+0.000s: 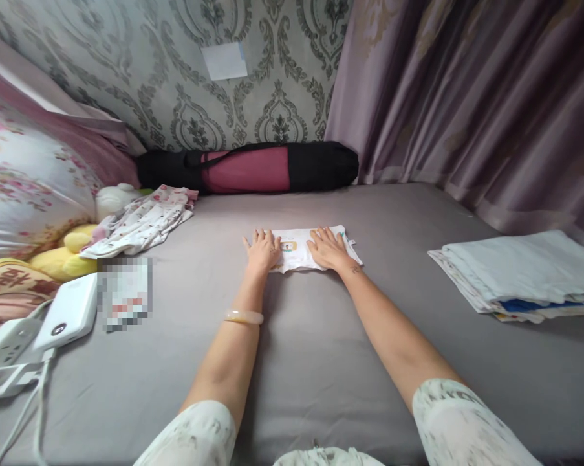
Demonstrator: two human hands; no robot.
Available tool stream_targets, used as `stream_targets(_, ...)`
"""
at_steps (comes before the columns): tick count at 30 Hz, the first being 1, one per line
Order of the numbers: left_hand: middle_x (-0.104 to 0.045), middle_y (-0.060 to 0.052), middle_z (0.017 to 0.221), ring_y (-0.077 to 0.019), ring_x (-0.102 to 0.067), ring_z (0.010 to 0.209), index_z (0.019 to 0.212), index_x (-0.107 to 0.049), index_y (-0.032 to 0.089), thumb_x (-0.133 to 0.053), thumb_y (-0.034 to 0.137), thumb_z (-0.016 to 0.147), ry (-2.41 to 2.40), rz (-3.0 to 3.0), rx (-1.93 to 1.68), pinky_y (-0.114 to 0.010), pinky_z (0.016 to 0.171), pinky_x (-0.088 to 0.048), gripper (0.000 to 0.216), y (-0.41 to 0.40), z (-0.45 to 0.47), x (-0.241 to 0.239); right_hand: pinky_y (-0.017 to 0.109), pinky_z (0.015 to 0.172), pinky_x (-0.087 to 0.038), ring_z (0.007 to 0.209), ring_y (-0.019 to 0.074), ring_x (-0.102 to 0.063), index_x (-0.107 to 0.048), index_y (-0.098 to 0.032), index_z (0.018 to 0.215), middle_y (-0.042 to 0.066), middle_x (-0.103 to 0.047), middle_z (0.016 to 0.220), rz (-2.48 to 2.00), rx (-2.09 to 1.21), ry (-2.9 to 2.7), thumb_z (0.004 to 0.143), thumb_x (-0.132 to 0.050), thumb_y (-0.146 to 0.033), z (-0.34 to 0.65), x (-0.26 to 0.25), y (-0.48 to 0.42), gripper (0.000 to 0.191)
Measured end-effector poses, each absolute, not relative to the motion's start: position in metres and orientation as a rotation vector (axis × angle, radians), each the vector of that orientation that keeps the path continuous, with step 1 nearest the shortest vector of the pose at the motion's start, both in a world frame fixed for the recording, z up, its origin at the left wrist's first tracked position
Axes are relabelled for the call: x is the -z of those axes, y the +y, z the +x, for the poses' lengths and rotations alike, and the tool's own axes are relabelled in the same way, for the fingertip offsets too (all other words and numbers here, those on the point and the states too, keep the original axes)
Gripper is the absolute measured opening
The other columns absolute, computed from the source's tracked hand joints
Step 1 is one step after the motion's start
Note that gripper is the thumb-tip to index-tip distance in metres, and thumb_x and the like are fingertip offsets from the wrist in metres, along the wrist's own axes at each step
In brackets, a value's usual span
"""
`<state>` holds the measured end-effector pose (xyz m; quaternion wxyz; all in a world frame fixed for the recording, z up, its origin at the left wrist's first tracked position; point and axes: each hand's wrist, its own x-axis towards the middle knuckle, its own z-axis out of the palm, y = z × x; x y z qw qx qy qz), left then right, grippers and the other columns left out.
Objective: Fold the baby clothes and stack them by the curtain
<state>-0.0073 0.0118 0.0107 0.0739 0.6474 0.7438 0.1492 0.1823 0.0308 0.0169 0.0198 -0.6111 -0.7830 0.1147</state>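
I logged the left hand [263, 250] palm-down and spread at the left end of a white printed cloth [297, 257] — the right hand [327, 249], likewise spread, pressed its right part. The cloth lay on the grey sheet [306, 362], well apart from the folded pile [529, 265].

Bedrm in someone's home, I'd say: grey-sheeted bed [308, 362] in front of me, flowery pillow [30, 175] & yellow plush toy [61, 262] on the L, damask-type wallpaper [151, 65] behind, long mauve curtains [432, 97] hanging on the R.
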Motion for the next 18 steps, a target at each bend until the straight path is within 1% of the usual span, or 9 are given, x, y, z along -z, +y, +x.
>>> stream_targets(5,-0.040,-0.016,0.151,-0.0329,-0.025,0.145,0.135,-0.050,0.016,-0.031,0.035,0.096,2.186,1.866,-0.540,-0.064,0.115,-0.007,0.048,0.015,-0.011,-0.013,0.051,0.118,-0.005,0.148,0.0264,-0.010,-0.028,-0.017,0.153,0.010,-0.019,0.161,-1.909,-0.353,-2.438,0.100,-0.019,-0.043,0.176,-0.019,0.033,0.060)
stream_targets(9,-0.047,-0.014,0.147,-0.0309,-0.030,0.143,0.134,-0.051,0.019,-0.030,0.032,0.096,2.139,1.812,-0.665,-0.064,0.114,-0.008,0.045,0.019,-0.015,-0.014,0.051,0.118,-0.003,0.149,0.0262,-0.008,-0.028,-0.016,0.153,0.011,-0.016,0.161,-1.816,-0.327,-2.460,0.100,-0.019,-0.044,0.155,-0.023,0.030,0.061)
stream_targets(14,-0.052,-0.015,0.142,-0.0295,-0.034,0.142,0.134,-0.051,0.018,-0.033,0.026,0.095,2.102,1.714,-0.782,-0.062,0.115,-0.012,0.044,0.020,-0.019,-0.016,0.051,0.118,-0.004,0.148,0.0266,-0.010,-0.027,-0.016,0.153,0.011,-0.019,0.161,-1.809,-0.368,-2.465,0.099,-0.017,-0.046,0.139,-0.018,0.026,0.062)
stream_targets(18,-0.055,-0.014,0.140,-0.0274,-0.043,0.136,0.133,-0.054,0.019,-0.037,0.022,0.093,2.081,1.619,-0.903,-0.053,0.115,-0.021,0.044,0.023,-0.026,-0.017,0.051,0.118,-0.005,0.148,0.0270,-0.012,-0.028,-0.016,0.153,0.011,-0.020,0.161,-1.822,-0.351,-2.475,0.099,-0.018,-0.044,0.139,-0.019,0.025,0.061)
